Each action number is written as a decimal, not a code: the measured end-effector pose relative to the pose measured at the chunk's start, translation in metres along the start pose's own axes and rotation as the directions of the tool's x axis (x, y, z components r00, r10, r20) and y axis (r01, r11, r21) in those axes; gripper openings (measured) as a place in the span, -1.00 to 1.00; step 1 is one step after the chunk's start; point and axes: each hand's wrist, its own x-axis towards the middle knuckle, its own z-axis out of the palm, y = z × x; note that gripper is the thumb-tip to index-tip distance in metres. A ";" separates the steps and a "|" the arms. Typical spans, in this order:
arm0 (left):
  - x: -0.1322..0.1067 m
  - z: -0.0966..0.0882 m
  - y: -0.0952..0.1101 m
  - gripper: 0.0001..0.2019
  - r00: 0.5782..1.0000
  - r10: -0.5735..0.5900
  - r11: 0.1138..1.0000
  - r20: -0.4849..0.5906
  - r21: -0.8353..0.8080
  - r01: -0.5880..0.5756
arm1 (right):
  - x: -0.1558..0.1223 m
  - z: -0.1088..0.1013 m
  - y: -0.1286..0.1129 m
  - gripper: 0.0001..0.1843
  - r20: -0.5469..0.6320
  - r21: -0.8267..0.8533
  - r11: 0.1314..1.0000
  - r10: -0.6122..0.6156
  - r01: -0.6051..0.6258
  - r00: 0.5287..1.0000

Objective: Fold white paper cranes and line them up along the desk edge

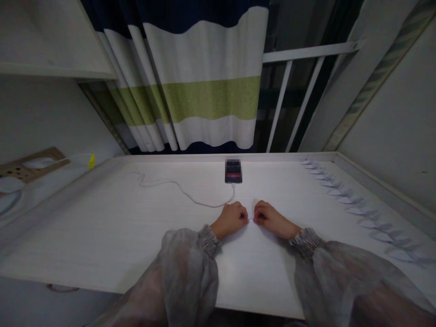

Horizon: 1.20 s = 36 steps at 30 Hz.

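Currently, dial centred on the hands. Left hand [235,217] and right hand [270,219] face each other just apart over the white wood-look desktop [170,259]; both curled, thumb and fingers drawn into a tight pinch. Dial centre, in the gap: a small thin white sliver [251,220], perhaps paper. Seems gripped from both sides; its ends are hidden by the fingertips, so the exact hold can't be told.

Risks, as judged. Sliver looks flimsy: an uneven pull could tear or crease it; a slack pinch could drop it, and white on white in dim light would be hard to find. Thin white charging cable [184,190] runs from between nine and ten o'clock to the black rectangular phone [233,175] at eleven, passing just beside the left hand; a knuckle or cuff snagging it could drag the phone. Row of white folded paper-like pieces [354,211] spans two o'clock to just past three; being light, its near end could scatter under a sweep of the loose grey sheer right sleeve [357,272].

Containers. Pale drawer front with a curved reddish handle [62,288], half past eight, below the desk edge: looks closed, contents unseen. Brown wood-toned socket strip [56,154], between nine and ten: a white plug [39,162] sits in it.
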 end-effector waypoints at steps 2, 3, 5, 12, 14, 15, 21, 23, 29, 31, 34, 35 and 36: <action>0.000 -0.001 0.002 -0.92 1.000 -0.020 1.000 0.003 0.005 0.020 | 0.002 0.001 0.002 -0.86 -0.001 0.005 1.000 0.021 -0.021 1.000; -0.001 -0.001 0.002 -0.92 1.000 -0.025 1.000 0.005 0.008 0.025 | 0.002 0.002 0.002 -0.85 -0.001 0.007 1.000 0.027 -0.027 1.000; -0.001 -0.002 0.004 -0.92 1.000 -0.029 0.999 0.010 0.014 0.029 | 0.003 0.002 0.002 -0.85 0.003 0.011 0.999 0.038 -0.038 0.999; -0.001 0.000 0.004 -0.90 0.999 -0.034 0.997 0.001 0.063 0.034 | 0.003 -0.001 -0.005 -0.84 0.029 -0.004 0.995 0.100 -0.100 0.995; 0.000 0.001 0.004 -0.91 0.999 -0.032 0.998 -0.004 0.059 0.032 | 0.004 -0.002 -0.007 -0.85 0.034 0.005 0.993 0.119 -0.119 0.992; 0.000 0.001 0.004 -0.91 0.999 -0.035 0.998 -0.004 0.058 0.035 | 0.004 -0.002 -0.008 -0.85 0.038 0.009 0.992 0.129 -0.129 0.991; 0.000 0.000 0.005 -0.92 0.999 -0.047 0.998 0.003 0.047 0.046 | 0.004 -0.003 -0.011 -0.83 0.050 0.016 0.986 0.164 -0.165 0.985; 0.000 0.000 0.003 -0.94 0.999 -0.051 0.998 0.004 0.037 0.051 | 0.003 -0.004 -0.011 -0.83 0.054 0.018 0.987 0.161 -0.162 0.986; 0.001 0.001 0.000 -0.96 0.999 -0.049 0.999 -0.004 0.006 0.049 | -0.002 -0.004 -0.007 -0.86 0.014 0.056 0.994 0.092 -0.093 0.996; 0.001 0.000 0.000 -0.94 0.999 -0.053 0.998 -0.009 -0.016 0.053 | -0.002 -0.002 -0.005 -0.85 -0.009 0.078 0.991 0.108 -0.107 0.994; 0.000 0.000 -0.001 -0.83 0.999 -0.049 0.997 -0.012 -0.059 0.049 | -0.001 -0.003 -0.006 -0.82 -0.014 0.122 0.979 0.166 -0.163 0.986; 0.001 0.000 -0.002 -0.80 0.999 -0.045 0.996 -0.012 -0.072 0.044 | 0.000 -0.003 -0.007 -0.81 -0.007 0.138 0.973 0.188 -0.185 0.982; 0.001 0.001 -0.003 -0.79 0.999 -0.041 0.996 -0.012 -0.084 0.040 | 0.001 -0.004 -0.008 -0.80 0.005 0.151 0.967 0.207 -0.205 0.978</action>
